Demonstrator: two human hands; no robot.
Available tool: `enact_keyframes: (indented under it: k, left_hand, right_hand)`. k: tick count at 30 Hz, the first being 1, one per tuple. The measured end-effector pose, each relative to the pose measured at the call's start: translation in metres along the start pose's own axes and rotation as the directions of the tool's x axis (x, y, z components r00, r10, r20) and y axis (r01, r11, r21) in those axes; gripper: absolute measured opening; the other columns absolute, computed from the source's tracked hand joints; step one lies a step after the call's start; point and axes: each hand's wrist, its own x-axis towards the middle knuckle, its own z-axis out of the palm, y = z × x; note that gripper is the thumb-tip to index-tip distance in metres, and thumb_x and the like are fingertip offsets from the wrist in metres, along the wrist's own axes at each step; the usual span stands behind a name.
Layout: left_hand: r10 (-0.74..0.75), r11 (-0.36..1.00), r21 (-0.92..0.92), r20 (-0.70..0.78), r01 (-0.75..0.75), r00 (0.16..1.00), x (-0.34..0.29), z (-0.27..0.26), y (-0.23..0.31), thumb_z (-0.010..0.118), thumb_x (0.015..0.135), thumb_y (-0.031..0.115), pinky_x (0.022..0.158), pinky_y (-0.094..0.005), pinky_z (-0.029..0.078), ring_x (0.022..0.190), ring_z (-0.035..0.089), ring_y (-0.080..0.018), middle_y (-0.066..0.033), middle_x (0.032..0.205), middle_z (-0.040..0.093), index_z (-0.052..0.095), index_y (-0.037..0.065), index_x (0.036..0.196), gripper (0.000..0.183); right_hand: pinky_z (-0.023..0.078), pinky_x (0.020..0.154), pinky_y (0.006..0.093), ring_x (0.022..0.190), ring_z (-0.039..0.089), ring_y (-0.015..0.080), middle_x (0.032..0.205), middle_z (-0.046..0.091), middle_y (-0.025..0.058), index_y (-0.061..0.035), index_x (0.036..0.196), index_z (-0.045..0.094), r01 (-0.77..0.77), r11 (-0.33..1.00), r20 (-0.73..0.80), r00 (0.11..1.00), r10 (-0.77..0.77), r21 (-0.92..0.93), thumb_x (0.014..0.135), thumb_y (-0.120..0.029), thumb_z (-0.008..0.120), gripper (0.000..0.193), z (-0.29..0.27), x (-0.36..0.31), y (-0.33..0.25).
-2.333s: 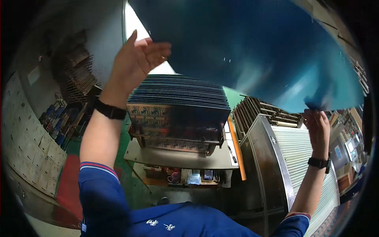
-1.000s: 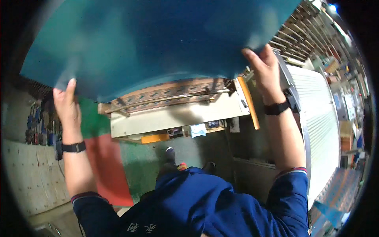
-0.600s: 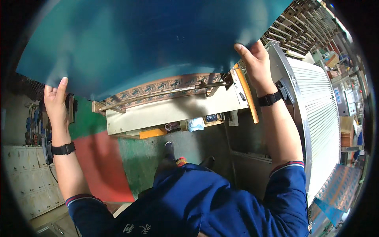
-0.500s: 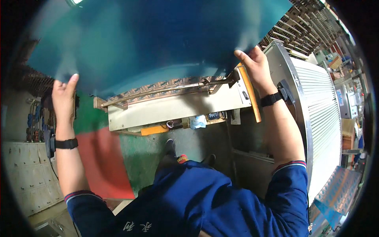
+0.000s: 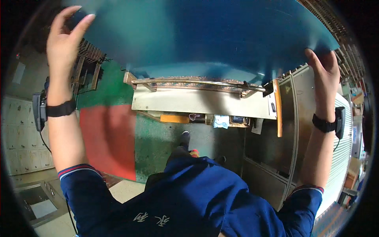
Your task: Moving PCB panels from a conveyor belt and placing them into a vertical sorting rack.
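Observation:
A large, glossy blue-green sheet (image 5: 205, 35) fills the upper middle of the view, its lower edge above a pale bench. My right hand (image 5: 325, 77) grips its lower right corner, thumb on the near face and fingers partly hidden behind. My left hand (image 5: 65, 43) is raised beside the sheet's upper left edge, thumb and fingers parted in a curve and nothing visible between them. Beneath the sheet, a metal rail (image 5: 197, 81) runs along the pale bench (image 5: 189, 100). Each wrist wears a black strap with a small device.
An orange strip (image 5: 278, 110) edges the bench's right end. A bench shelf holds a light-blue cloth (image 5: 221, 121) and a small dark-screened device (image 5: 238, 119). Metal cabinets (image 5: 268, 170) stand on the right, lockers (image 5: 25, 138) on the left. The floor has a red patch (image 5: 106, 138) among green.
My left hand has come off the sheet's lower left edge and moved up, fingers parting. My right hand and the sheet have shifted right in view. The bench also appears farther right.

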Motion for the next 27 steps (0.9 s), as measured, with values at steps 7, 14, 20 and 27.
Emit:
enact_keyframes:
  k: [7, 14, 20, 27]
  left_hand:
    - [0.015, 0.878, 0.47, 0.161, -0.09, 0.987, -0.034, 0.012, -0.007, 0.077, 0.083, 0.03, 0.074, -0.0285, 0.049, 0.079, 0.06, -0.0153, -0.007, 0.102, 0.068, 0.065, 0.004, 0.113, 0.041]
    - [0.063, 0.853, 0.485, 0.272, -0.193, 0.96, -0.063, 0.021, -0.027, 0.077, 0.081, 0.029, 0.075, -0.0375, 0.052, 0.089, 0.065, -0.0329, -0.0127, 0.1, 0.067, 0.066, 0.005, 0.1, 0.033]
    - [0.045, 0.867, 0.469, 0.262, -0.168, 0.964, -0.078, 0.036, -0.023, 0.076, 0.082, 0.026, 0.077, -0.0377, 0.052, 0.093, 0.065, -0.0341, -0.0135, 0.102, 0.067, 0.064, 0.005, 0.107, 0.035]
    - [0.074, 0.865, 0.463, 0.264, -0.194, 0.962, -0.077, 0.029, -0.039, 0.075, 0.084, 0.022, 0.085, -0.037, 0.05, 0.099, 0.063, -0.0329, -0.0137, 0.11, 0.066, 0.063, 0.003, 0.111, 0.035]
  right_hand:
    - [0.05, 0.077, 0.0228, 0.085, 0.063, 0.0088, 0.096, 0.07, 0.0045, 0.0017, 0.107, 0.062, -0.116, 0.981, 0.093, 0.99, 0.102, 0.157, 0.086, -0.01, 0.075, 0.027, 0.033, -0.02, 0.039]
    - [0.052, 0.08, 0.0257, 0.089, 0.066, 0.0112, 0.101, 0.072, 0.0074, 0.0009, 0.111, 0.063, -0.2, 0.979, 0.12, 0.974, 0.194, 0.045, 0.085, -0.011, 0.076, 0.031, 0.055, -0.044, 0.068]
    - [0.053, 0.075, 0.0276, 0.085, 0.067, 0.0124, 0.097, 0.073, 0.008, 0.0, 0.109, 0.063, -0.212, 0.977, 0.124, 0.97, 0.207, 0.024, 0.085, -0.015, 0.076, 0.031, 0.058, -0.053, 0.069]
    - [0.053, 0.069, 0.0292, 0.075, 0.066, 0.0133, 0.086, 0.072, 0.0094, -0.0028, 0.107, 0.066, -0.206, 0.978, 0.138, 0.969, 0.206, -0.016, 0.086, -0.024, 0.076, 0.032, 0.073, -0.058, 0.087]
